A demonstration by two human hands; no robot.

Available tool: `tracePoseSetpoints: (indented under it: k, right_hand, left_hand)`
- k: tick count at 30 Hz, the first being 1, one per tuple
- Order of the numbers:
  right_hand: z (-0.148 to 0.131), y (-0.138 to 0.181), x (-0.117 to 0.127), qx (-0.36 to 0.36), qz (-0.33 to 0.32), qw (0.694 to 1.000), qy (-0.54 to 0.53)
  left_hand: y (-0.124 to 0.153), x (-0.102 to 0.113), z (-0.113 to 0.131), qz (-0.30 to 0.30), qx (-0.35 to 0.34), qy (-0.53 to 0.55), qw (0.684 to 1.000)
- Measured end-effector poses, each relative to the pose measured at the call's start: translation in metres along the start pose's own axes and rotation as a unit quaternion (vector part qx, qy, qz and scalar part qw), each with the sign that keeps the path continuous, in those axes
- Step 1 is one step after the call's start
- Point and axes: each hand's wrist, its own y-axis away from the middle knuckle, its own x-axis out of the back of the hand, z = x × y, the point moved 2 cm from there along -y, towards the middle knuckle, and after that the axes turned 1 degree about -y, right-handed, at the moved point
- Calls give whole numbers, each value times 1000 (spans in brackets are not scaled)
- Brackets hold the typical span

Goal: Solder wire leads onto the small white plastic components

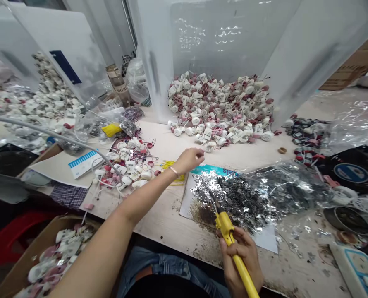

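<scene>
My right hand (241,260) is wrapped around a yellow soldering iron (225,227), whose dark metal tip points at a heap of small shiny metal pieces (236,192). That heap lies on a white and teal sheet (187,203), with brown grit beside it. My left hand (190,159) reaches forward over the table, its fingers loosely bent with a small gap between them. Nothing shows in its grasp. Just beyond its fingertips lies a white part (210,147) at the front of a large pile of white and pink wired parts (221,103).
A translucent bin (215,41) lies tipped behind the pile. Yellow wires (176,180) and more white parts (134,165) lie left. A grey cable (63,138) crosses there. Right are a clear plastic bag (298,186) and a round tin (347,219). A filled cardboard box (19,260) stands lower left.
</scene>
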Motion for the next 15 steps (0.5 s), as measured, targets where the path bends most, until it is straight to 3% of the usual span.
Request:
tracePoseSetpoints:
  k: [3, 6, 9, 12, 15]
  right_hand:
    - [-2, 6, 0, -38, 5, 999, -8]
    - [-4, 7, 0, -37, 5, 999, -17]
    - [-6, 3, 4, -28, 18, 999, -22]
    - [-5, -7, 13, -18, 70, 997, -14]
    - [-3, -21, 21, -23, 123, 992, -8]
  left_hand:
    - [-41, -11, 12, 98, -12, -43, 994]
    - [-50, -14, 19, 135, -43, -67, 988]
    - [-43, -10, 18, 148, -71, -74, 984]
    - [-25, -7, 17, 142, -101, -70, 982]
    - [12, -10, 25, 105, -200, -50, 973]
